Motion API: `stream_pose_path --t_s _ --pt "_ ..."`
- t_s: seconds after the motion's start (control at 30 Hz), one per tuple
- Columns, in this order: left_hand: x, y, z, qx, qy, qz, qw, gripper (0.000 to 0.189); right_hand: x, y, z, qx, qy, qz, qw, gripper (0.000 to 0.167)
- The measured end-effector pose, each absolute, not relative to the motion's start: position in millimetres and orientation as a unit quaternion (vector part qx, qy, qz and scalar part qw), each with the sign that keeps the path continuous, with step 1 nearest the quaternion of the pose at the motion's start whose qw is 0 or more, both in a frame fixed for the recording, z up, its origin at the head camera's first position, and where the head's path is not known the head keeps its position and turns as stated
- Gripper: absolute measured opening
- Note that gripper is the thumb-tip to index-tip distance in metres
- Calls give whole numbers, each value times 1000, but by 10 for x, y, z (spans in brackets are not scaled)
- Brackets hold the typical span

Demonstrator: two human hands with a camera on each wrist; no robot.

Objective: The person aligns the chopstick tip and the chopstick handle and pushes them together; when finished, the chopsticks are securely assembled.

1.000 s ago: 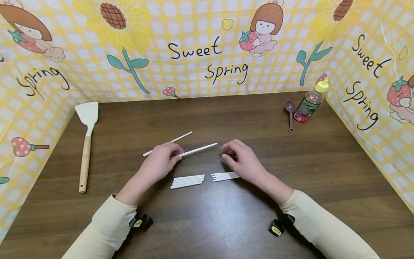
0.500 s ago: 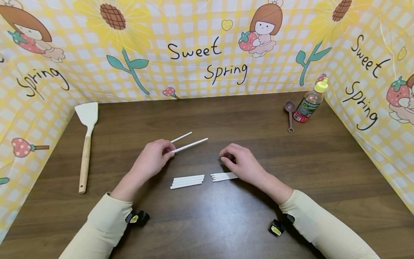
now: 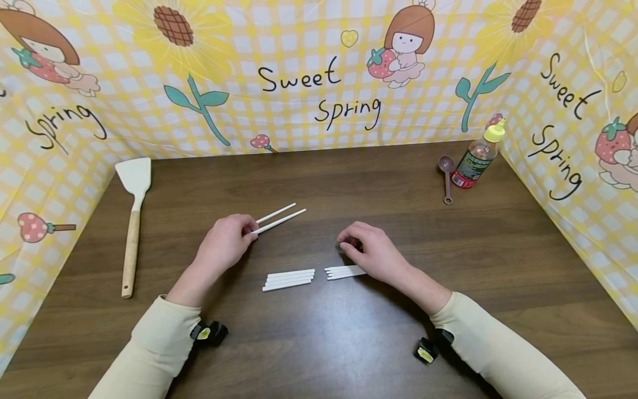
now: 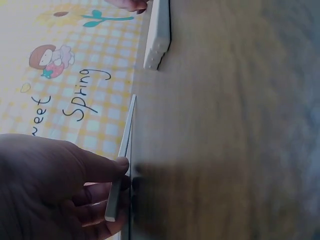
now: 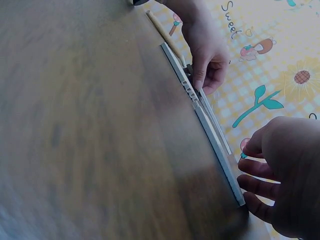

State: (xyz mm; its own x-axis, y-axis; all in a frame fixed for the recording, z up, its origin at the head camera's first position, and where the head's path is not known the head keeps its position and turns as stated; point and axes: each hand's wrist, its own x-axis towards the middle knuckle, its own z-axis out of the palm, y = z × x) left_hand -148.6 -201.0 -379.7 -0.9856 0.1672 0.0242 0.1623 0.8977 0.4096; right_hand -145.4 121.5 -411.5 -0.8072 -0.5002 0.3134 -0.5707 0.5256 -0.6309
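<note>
White on brown: with the stick [image 3: 280, 221] end-pinched in the left hand [image 3: 224, 242], just beside a second stick [image 3: 276, 213], best to lay it parallel, sparing the right row [image 3: 344, 272] any nudge from the loosely curled, empty right hand [image 3: 376, 253].

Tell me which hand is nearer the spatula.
Left. The left hand, pinching a white stick, is right of the spatula with a gap between; the right hand is on the same side but much farther away.
</note>
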Motion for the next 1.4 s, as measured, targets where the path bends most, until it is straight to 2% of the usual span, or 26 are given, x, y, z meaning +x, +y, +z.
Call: stream_pose_path --t_s 0.23,0.77,1.03,1.4 --pt "-1469 -2036 -3787 58 982 179 2 6 -1454 1213 -4120 308 -873 376 47 6" --pt "-1454 -1976 -3742 63 982 175 -30 6 -1452 1213 -4098 316 -875 365 36 5" --pt "-1441 -1848 -3744 180 955 237 -5 4 -1452 1223 -4083 329 -876 353 15 6" --pt "-1408 -1727 -3825 252 933 255 20 7 -1459 1226 -4091 345 -877 334 1 5"
